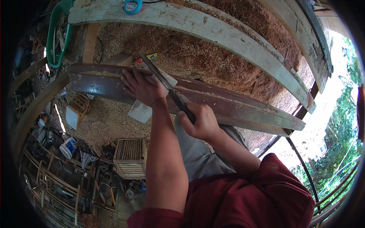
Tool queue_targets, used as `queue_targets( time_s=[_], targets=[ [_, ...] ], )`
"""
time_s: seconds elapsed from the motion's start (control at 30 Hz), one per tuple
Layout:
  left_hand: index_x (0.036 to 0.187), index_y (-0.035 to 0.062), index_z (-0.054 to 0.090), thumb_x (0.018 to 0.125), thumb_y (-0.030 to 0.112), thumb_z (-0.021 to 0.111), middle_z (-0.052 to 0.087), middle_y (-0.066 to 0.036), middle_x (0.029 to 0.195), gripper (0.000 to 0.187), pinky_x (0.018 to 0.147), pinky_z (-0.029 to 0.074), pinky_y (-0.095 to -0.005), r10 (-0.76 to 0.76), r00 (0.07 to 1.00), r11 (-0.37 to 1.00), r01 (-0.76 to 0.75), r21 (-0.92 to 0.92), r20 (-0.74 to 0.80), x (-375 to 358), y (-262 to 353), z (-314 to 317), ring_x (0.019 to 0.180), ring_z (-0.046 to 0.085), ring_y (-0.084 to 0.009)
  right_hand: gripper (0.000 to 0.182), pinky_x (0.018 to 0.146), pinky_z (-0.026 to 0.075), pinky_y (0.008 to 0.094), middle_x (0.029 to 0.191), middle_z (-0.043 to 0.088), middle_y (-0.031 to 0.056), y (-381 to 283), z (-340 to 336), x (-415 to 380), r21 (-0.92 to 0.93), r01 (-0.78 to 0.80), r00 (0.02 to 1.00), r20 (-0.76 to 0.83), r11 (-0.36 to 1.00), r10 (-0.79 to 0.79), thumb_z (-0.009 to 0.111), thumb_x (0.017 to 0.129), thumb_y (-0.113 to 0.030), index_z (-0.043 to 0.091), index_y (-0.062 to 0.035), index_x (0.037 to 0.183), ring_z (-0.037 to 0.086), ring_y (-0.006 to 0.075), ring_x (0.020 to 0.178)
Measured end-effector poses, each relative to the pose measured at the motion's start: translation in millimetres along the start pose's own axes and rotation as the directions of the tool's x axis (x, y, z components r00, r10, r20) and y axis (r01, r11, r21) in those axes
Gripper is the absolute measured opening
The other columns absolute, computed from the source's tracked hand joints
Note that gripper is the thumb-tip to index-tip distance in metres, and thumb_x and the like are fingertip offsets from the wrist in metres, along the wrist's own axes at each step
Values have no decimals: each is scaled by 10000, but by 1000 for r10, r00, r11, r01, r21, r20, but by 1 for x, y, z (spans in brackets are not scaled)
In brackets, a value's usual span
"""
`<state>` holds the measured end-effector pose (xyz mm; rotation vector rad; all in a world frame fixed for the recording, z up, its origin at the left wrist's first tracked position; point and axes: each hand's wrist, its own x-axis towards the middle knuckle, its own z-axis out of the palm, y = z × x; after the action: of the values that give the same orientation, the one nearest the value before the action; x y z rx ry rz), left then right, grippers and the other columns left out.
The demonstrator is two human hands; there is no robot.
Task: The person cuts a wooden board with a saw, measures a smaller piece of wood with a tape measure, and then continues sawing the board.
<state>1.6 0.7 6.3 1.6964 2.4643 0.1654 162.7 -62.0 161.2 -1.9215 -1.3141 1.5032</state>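
My right hand [201,121] is closed around the dark handle end of a long, narrow metal tool [161,78], which may be a file or a chisel. It slants up and left across a reddish-brown wooden beam [235,102]. On the beam's left part lies my left hand [143,86], fingers stretched out and apart, close beside the tool. Whether the tool's edge touches wood cannot be made out. A pale flat piece [140,111] shows below the beam near my left wrist.
Long pale planks [197,22] lie beyond the beam, over heaped wood shavings [190,51]. A blue tape measure [132,6] rests on one plank. At upper left is a green basin [54,49]. Slatted wooden crates [130,156] and a white bucket [69,148] stand at lower left.
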Motion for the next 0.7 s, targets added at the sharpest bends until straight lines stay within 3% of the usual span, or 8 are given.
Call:
queue_targets(
  time_s=[0.1,0.17,0.23,0.33,0.47,0.57,0.6,0.7],
  targets=[
    [1546,106,511,982,411,376,309,-175,1717,655,1270,220,-653,9,1000,1000,-9,9,9,-2,-2,2,1586,278,-420,306,548,515,514,558,569,185,-2,-15,-25,-89,10,1000,29,996,-7,702,881,-276,588,-49,709,626,439,549],
    [1547,107,509,983,413,376,307,-176,1718,655,1269,224,-652,9,1000,1000,-9,8,8,-2,-4,4,1588,275,-419,303,532,454,502,577,526,189,-3,-11,-22,-82,41,999,21,996,-40,688,892,-222,554,-27,704,578,434,536],
    [1555,151,509,1023,430,376,330,-160,1713,615,1265,236,-650,19,1000,1000,-19,24,-17,0,-4,7,1582,296,-408,298,532,452,501,568,513,181,-3,1,-9,-118,74,997,7,990,-74,689,889,-220,552,-31,704,573,435,532],
    [1561,164,508,1041,425,382,342,-154,1711,595,1263,238,-652,28,999,999,-27,21,-43,-2,-4,5,1580,308,-403,300,566,519,516,598,600,198,-1,2,16,-35,23,999,-40,999,-24,689,881,-279,598,-45,718,641,443,584],
    [1552,133,519,1020,357,397,352,-164,1706,590,1262,236,-658,31,999,999,-30,36,-35,-3,-1,1,1580,313,-402,295,598,518,533,626,609,223,-7,-26,-29,-62,-35,996,76,997,40,684,898,-281,642,-27,755,648,464,618],
    [1539,109,533,992,287,398,363,-177,1698,591,1266,230,-658,37,997,999,-35,24,-69,-3,-5,9,1582,311,-399,313,607,513,525,636,612,231,5,-30,-24,-42,-215,976,26,976,217,680,914,-281,658,-4,771,651,474,637],
    [1535,106,537,985,274,397,365,-179,1696,592,1266,232,-657,30,998,999,-29,22,-63,-1,-3,8,1581,314,-399,324,614,507,522,640,612,235,4,-35,-23,60,-208,977,-42,976,211,679,923,-278,664,10,777,653,481,653],
    [1526,97,543,974,253,398,369,-184,1692,592,1265,234,-657,17,999,1000,-17,18,-45,-4,0,5,1577,321,-400,312,615,507,516,657,619,239,9,-47,-21,33,-243,970,3,969,244,684,925,-270,672,10,787,656,476,656]
  ],
)
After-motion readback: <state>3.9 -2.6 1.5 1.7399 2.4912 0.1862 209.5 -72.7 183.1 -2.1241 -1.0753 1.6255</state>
